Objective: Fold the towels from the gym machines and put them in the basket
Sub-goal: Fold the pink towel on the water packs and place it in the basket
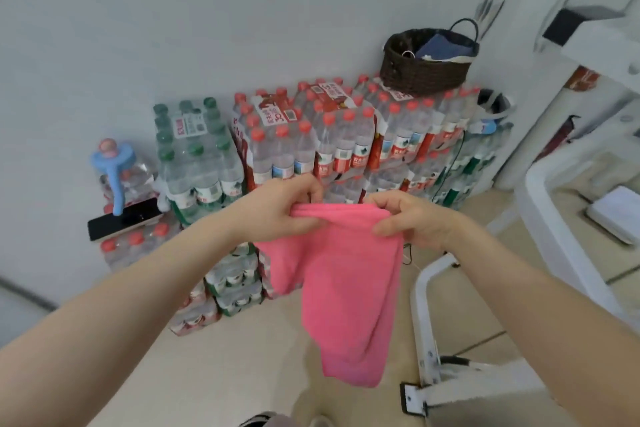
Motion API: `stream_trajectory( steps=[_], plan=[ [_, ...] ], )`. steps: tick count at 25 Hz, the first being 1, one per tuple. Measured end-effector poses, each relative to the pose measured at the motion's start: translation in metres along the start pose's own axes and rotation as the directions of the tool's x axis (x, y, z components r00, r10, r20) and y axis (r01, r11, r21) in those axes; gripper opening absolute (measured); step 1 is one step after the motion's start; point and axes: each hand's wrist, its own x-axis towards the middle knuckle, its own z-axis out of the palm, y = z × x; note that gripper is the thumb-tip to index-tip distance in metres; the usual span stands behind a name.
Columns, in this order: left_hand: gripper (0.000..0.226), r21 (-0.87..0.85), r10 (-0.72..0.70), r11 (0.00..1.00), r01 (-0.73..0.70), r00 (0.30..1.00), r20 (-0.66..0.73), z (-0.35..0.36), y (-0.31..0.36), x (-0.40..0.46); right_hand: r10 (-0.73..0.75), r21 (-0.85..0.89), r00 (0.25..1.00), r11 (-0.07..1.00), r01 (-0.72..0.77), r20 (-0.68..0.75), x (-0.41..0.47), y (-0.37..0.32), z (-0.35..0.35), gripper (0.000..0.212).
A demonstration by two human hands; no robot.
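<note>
A pink towel hangs folded in front of me, its top edge stretched between both hands. My left hand pinches the top left corner with curled fingers. My right hand grips the top right corner. The dark woven basket stands up at the back on stacked water-bottle packs, with a dark blue cloth lying in it.
Shrink-wrapped packs of water bottles are piled against the white wall. A black phone lies on a lower pack at the left, beside a big jug with a blue pump. White gym-machine frames stand at the right over the beige floor.
</note>
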Motion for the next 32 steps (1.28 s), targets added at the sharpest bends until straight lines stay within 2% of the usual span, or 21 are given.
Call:
stream_trajectory(
  steps=[3,5,8,10,13,16,17,19,20,21,23,25,26,28,29,30,31,32],
  plan=[
    [0.044,-0.058,-0.111,0.992,0.114,0.992,0.061,-0.018,-0.036,0.031,0.008,0.115,0.997,0.993,-0.017,0.080,0.049,-0.013,-0.042,0.011],
    [0.047,-0.069,-0.197,0.977,0.203,0.977,0.084,-0.035,-0.062,0.056,0.066,0.133,0.997,0.989,-0.070,0.030,0.084,-0.017,-0.068,0.021],
    [0.044,-0.042,-0.295,0.950,0.310,0.931,0.213,-0.064,-0.101,0.091,0.195,-0.072,0.980,0.979,-0.193,0.024,0.134,-0.030,-0.107,0.036],
    [0.046,0.061,-0.341,0.940,0.337,0.906,0.250,-0.085,-0.129,0.114,0.259,-0.264,0.966,0.932,-0.248,0.008,0.168,-0.043,-0.134,0.034],
    [0.042,0.281,-0.407,0.887,0.366,0.908,0.102,-0.129,-0.166,0.153,0.198,-0.488,0.975,0.845,-0.220,-0.099,0.228,-0.070,-0.173,0.012],
    [0.032,0.355,-0.411,0.830,0.430,0.902,-0.132,-0.174,-0.207,0.195,-0.046,-0.657,0.973,0.745,-0.119,-0.228,0.291,-0.099,-0.203,0.010],
    [0.033,0.383,-0.425,0.796,0.469,0.883,-0.197,-0.186,-0.222,0.209,-0.114,-0.700,0.964,0.709,-0.091,-0.240,0.311,-0.107,-0.209,0.011],
    [0.031,0.460,-0.436,0.692,0.556,0.831,-0.346,-0.195,-0.257,0.237,-0.201,-0.773,0.928,0.621,-0.126,-0.313,0.356,-0.113,-0.224,0.019],
    [0.025,0.537,-0.340,0.651,0.537,0.838,-0.427,-0.190,-0.275,0.247,-0.228,-0.789,0.899,0.589,-0.178,-0.373,0.375,-0.109,-0.230,0.015],
    [0.017,0.634,-0.230,0.599,0.489,0.863,-0.449,-0.180,-0.291,0.257,-0.251,-0.792,0.869,0.568,-0.225,-0.427,0.393,-0.103,-0.236,0.012],
    [0.019,0.742,-0.107,0.529,0.412,0.900,-0.423,-0.156,-0.309,0.273,-0.263,-0.765,0.830,0.587,-0.266,-0.491,0.417,-0.090,-0.238,0.017],
    [0.028,0.721,-0.014,0.635,0.278,0.937,-0.350,-0.124,-0.313,0.291,-0.246,-0.741,0.834,0.621,-0.255,-0.493,0.428,-0.079,-0.239,0.019],
    [0.032,0.661,0.001,0.725,0.195,0.959,-0.284,-0.106,-0.310,0.302,-0.230,-0.735,0.846,0.631,-0.246,-0.481,0.432,-0.076,-0.241,0.019],
    [0.042,0.378,-0.062,0.917,0.129,0.981,-0.186,-0.076,-0.288,0.325,-0.202,-0.742,0.870,0.626,-0.239,-0.450,0.436,-0.073,-0.249,0.021],
    [0.048,0.209,-0.157,0.960,0.185,0.977,-0.146,-0.064,-0.278,0.334,-0.173,-0.735,0.881,0.633,-0.242,-0.439,0.436,-0.071,-0.254,0.021],
    [0.055,0.078,-0.272,0.957,0.280,0.957,-0.097,-0.054,-0.273,0.341,-0.128,-0.707,0.894,0.664,-0.245,-0.430,0.436,-0.067,-0.261,0.021],
    [0.061,0.056,-0.359,0.930,0.362,0.931,-0.065,-0.044,-0.271,0.346,-0.051,-0.650,0.912,0.718,-0.249,-0.407,0.432,-0.064,-0.270,0.020],
    [0.066,0.107,-0.420,0.899,0.425,0.905,-0.066,-0.034,-0.272,0.349,0.056,-0.553,0.934,0.792,-0.257,-0.354,0.426,-0.060,-0.278,0.019]
  ],
)
